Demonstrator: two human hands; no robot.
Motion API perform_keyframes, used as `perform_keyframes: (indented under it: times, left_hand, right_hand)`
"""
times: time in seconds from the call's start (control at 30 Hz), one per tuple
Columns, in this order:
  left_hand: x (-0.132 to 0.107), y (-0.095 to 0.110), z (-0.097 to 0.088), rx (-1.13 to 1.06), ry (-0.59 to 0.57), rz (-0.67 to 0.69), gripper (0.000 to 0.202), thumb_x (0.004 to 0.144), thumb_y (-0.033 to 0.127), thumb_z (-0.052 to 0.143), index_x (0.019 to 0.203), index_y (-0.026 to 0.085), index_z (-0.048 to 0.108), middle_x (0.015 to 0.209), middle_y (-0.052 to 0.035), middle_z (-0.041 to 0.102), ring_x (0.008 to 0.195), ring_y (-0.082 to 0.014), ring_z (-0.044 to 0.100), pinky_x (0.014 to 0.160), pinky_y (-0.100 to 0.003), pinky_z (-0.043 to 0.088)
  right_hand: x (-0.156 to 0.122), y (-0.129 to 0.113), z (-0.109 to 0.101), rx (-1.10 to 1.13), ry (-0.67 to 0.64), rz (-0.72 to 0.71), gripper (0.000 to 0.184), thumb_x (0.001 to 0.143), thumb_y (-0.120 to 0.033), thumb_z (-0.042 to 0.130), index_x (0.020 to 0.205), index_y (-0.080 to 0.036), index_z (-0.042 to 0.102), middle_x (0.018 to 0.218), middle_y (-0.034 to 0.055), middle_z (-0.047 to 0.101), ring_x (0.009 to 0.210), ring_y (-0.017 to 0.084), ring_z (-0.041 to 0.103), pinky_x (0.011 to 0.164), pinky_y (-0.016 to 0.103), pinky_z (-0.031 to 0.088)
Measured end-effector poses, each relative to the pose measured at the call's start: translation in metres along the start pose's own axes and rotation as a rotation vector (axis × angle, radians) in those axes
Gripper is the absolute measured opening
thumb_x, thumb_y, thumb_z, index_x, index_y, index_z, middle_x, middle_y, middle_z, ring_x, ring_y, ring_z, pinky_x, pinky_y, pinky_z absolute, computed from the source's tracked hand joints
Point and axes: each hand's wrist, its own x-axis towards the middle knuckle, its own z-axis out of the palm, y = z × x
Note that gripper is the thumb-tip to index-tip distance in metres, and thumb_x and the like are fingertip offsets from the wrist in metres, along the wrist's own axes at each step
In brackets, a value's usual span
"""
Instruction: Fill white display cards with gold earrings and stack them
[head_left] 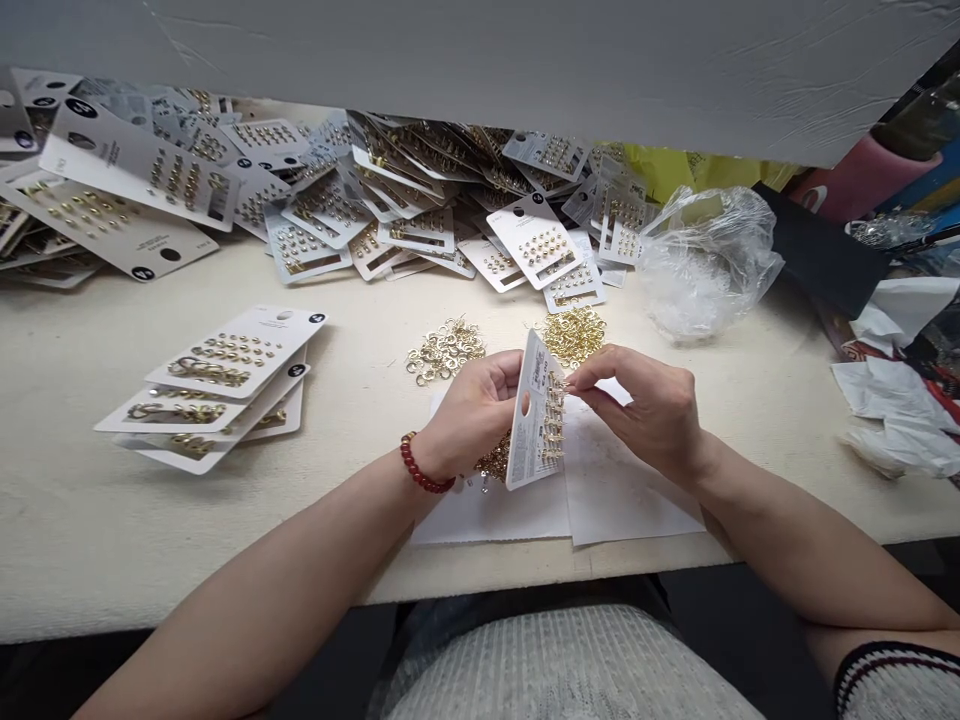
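Note:
My left hand (472,410) grips a white earring card (534,415) by its left edge and holds it upright above white paper sheets (615,490). Rows of gold earrings hang on the card's right side. My right hand (649,405) is closed in a pinch at the card's top right, on a small gold earring (568,384) that I can barely make out. A red bead bracelet (420,468) circles my left wrist. Two heaps of loose gold earrings (444,350) (574,332) lie just beyond my hands.
A small stack of filled cards (217,390) lies to the left. A big pile of cards (337,190) spreads across the back of the table. A crumpled clear plastic bag (705,260) sits at back right, with white wrappers (900,400) and clutter at the right edge.

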Motion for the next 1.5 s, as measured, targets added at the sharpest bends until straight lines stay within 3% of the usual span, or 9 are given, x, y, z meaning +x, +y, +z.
perform_keyframes:
  times: [0.3, 0.53, 0.9, 1.23, 1.5]
  left_hand:
    - [0.0000, -0.0013, -0.0006, -0.020, -0.012, 0.034, 0.052, 0.052, 0.057, 0.088, 0.071, 0.015, 0.064, 0.066, -0.0014, 0.065, 0.061, -0.0134, 0.061, 0.054, -0.025, 0.052]
    - [0.0007, -0.0005, -0.0014, 0.011, -0.018, 0.029, 0.044, 0.054, 0.052, 0.087, 0.070, 0.017, 0.064, 0.071, -0.0049, 0.069, 0.064, -0.0169, 0.064, 0.057, -0.028, 0.054]
    - [-0.0005, 0.0023, 0.0008, 0.036, 0.010, -0.015, 0.038, 0.057, 0.047, 0.084, 0.071, 0.019, 0.063, 0.071, -0.0035, 0.065, 0.063, -0.0166, 0.061, 0.056, -0.028, 0.053]
    - [-0.0021, 0.0057, 0.0013, -0.008, 0.019, -0.044, 0.042, 0.050, 0.049, 0.087, 0.071, 0.021, 0.064, 0.071, -0.0033, 0.066, 0.063, -0.0176, 0.062, 0.056, -0.028, 0.054]
    - [-0.0001, -0.0001, -0.0003, 0.000, -0.012, 0.031, 0.044, 0.055, 0.050, 0.085, 0.070, 0.017, 0.061, 0.069, -0.0021, 0.065, 0.062, -0.0147, 0.060, 0.058, -0.029, 0.052]
  right_hand:
    - [-0.0013, 0.0005, 0.0004, 0.002, 0.004, 0.015, 0.015, 0.088, -0.006, 0.062, 0.085, -0.020, 0.063, 0.074, -0.0011, 0.071, 0.069, 0.012, 0.070, 0.062, 0.024, 0.058]
    - [-0.0008, -0.0006, 0.0000, -0.008, -0.002, 0.021, 0.016, 0.089, -0.006, 0.060, 0.084, -0.021, 0.063, 0.073, -0.0013, 0.072, 0.068, 0.012, 0.070, 0.061, 0.024, 0.058]
    - [0.0002, -0.0008, -0.0037, -0.014, 0.001, 0.007, 0.014, 0.089, -0.006, 0.063, 0.084, -0.019, 0.062, 0.074, 0.0003, 0.072, 0.069, 0.012, 0.070, 0.063, 0.023, 0.059]
    - [-0.0019, 0.0031, 0.0023, 0.225, 0.005, 0.268, 0.012, 0.081, -0.016, 0.077, 0.085, -0.018, 0.067, 0.076, -0.0011, 0.074, 0.068, 0.011, 0.070, 0.064, 0.024, 0.062]
    - [-0.0019, 0.0035, 0.0019, 0.239, 0.026, 0.253, 0.010, 0.082, -0.016, 0.076, 0.084, -0.019, 0.067, 0.076, -0.0005, 0.074, 0.070, 0.012, 0.071, 0.064, 0.025, 0.063]
